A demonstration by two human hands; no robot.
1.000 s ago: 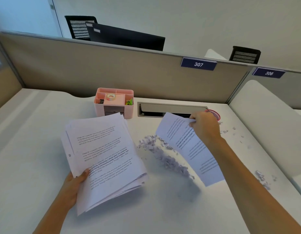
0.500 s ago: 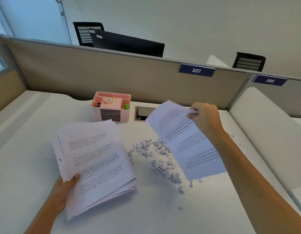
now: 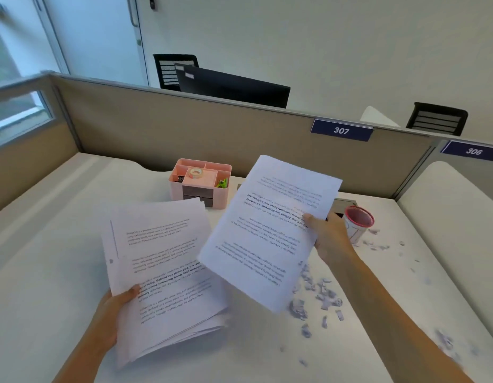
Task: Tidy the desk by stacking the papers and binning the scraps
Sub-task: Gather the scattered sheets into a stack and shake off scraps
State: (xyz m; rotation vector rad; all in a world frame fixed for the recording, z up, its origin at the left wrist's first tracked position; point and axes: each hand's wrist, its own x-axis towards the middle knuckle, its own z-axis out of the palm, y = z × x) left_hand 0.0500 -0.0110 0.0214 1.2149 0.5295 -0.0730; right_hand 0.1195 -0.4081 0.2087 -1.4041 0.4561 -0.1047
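Observation:
My left hand (image 3: 110,319) grips a stack of printed papers (image 3: 159,261) by its lower left edge, held above the white desk (image 3: 46,272). A single printed sheet (image 3: 270,225), text upside down, is pinched at its right edge by my right hand (image 3: 328,236). That sheet hangs in the air and overlaps the stack's right corner. Several paper scraps (image 3: 319,297) lie scattered on the desk below and right of the sheet. A small red-rimmed mesh bin (image 3: 357,223) stands just right of my right hand.
A pink desk organiser (image 3: 199,182) with tape and clips stands at the back, against the beige partition (image 3: 184,134). A cable slot in the desk is partly hidden behind the sheet. More scraps (image 3: 377,244) lie near the bin. A second desk section (image 3: 460,217) adjoins on the right.
My right hand has carried the single sheet leftward and up, so it now overlaps the stack. The red-rimmed bin, hidden before, is uncovered. The view has shifted down and left.

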